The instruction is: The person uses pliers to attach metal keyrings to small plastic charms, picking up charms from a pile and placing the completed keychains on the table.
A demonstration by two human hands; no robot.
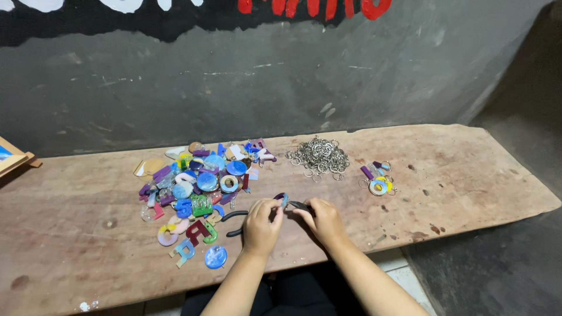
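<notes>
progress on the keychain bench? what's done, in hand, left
Done: a small cluster of finished charms with rings lies right of the rings. In hand: the left hand holds a small blue-purple charm, while the right hand works black-handled pliers at it. Left: a big pile of loose coloured resin letters and discs and a heap of metal key rings on the wooden bench.

Large painted white and red sign lettering (pixel 316 7) ran along the far dark grey wall's (pixel 281 76) top edge.
</notes>
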